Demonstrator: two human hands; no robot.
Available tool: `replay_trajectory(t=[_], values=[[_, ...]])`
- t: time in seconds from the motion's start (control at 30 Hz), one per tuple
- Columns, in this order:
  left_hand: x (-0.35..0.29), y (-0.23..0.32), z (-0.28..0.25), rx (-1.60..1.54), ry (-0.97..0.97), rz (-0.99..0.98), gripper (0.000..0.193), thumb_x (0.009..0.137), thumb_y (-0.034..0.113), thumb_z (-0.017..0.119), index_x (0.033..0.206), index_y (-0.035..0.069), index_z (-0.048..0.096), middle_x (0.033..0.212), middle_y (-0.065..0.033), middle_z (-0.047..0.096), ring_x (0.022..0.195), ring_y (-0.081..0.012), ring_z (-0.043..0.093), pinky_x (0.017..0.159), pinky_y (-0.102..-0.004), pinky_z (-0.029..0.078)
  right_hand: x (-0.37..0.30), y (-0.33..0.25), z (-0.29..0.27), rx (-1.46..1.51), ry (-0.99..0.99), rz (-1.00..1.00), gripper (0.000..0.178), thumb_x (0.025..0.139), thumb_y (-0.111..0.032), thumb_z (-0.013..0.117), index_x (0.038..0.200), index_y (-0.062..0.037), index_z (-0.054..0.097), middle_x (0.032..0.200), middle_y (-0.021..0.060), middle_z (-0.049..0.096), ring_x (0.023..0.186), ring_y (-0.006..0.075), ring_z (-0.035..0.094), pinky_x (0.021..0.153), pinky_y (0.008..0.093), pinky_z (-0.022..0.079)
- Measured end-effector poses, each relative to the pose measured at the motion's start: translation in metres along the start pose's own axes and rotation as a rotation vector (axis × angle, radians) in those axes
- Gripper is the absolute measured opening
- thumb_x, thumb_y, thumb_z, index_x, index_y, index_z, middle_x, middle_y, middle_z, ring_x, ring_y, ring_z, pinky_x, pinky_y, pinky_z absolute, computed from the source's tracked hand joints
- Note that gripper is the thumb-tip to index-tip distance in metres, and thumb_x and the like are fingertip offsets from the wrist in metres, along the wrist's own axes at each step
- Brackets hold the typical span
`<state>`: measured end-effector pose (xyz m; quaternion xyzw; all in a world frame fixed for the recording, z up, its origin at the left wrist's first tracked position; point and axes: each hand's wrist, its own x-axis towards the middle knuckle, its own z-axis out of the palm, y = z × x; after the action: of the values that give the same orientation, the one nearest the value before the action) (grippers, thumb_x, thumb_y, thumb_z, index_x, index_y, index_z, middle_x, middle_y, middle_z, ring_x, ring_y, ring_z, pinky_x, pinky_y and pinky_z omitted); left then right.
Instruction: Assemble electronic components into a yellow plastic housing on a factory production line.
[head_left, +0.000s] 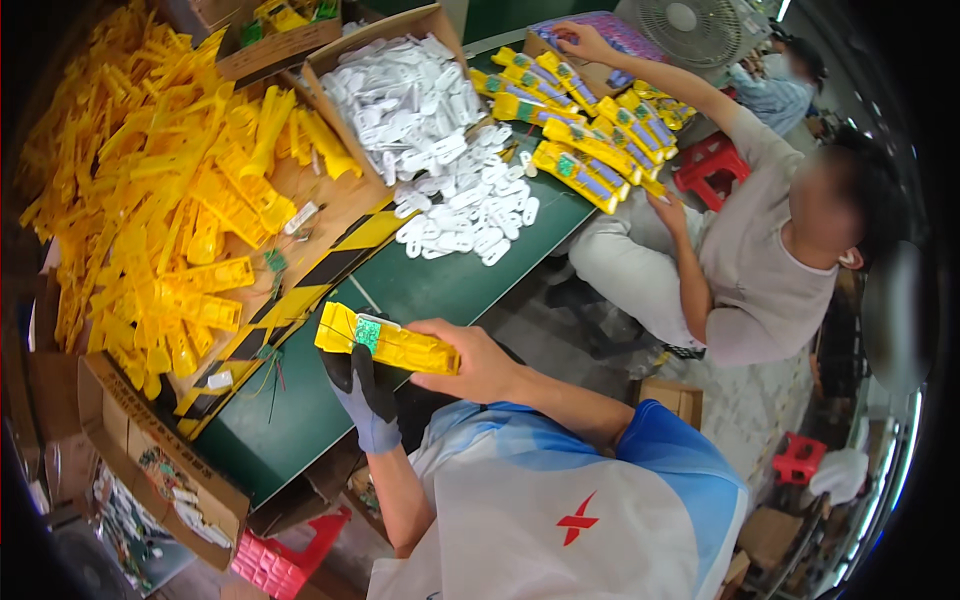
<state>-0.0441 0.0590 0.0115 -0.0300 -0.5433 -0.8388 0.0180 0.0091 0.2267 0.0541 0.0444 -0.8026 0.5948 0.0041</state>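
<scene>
A long yellow plastic housing point(405, 350) is held level between my hands, over the front edge of the green table. My left hand point(365, 395), in a grey and black glove, grips its left end from below. Bare, my right hand point(478, 362) is closed around the right end. A small green circuit board point(368, 333) sits on the housing near the gloved fingers, with thin dark wires beside it. My left fingertips are partly hidden by the housing.
Yellow housings point(150, 200) lie heaped at the left. White oval parts point(465, 225) spill from a cardboard box point(315, 85). Assembled yellow units point(590, 145) lie at the far right, near a seated co-worker point(745, 220). A cardboard box point(110, 400) stands at the near left.
</scene>
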Motion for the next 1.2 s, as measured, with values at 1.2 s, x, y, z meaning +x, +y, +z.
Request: replay_trajectory(t=[1.2], values=[[0.054,0.075,-0.079,1.231,0.310,0.486,0.059,0.075,0.016,0.077,0.127,0.003,0.052,0.123,-0.0199,0.054,0.117,-0.0417,0.049,0.102,-0.0471,0.039,0.050,0.067,-0.183,-0.942,0.803,-0.158,0.039,0.091,-0.024,0.066,0.124,-0.0034,0.062,0.121,0.0177,0.064,0.115,0.0332,0.058,0.102,0.0424,0.040]])
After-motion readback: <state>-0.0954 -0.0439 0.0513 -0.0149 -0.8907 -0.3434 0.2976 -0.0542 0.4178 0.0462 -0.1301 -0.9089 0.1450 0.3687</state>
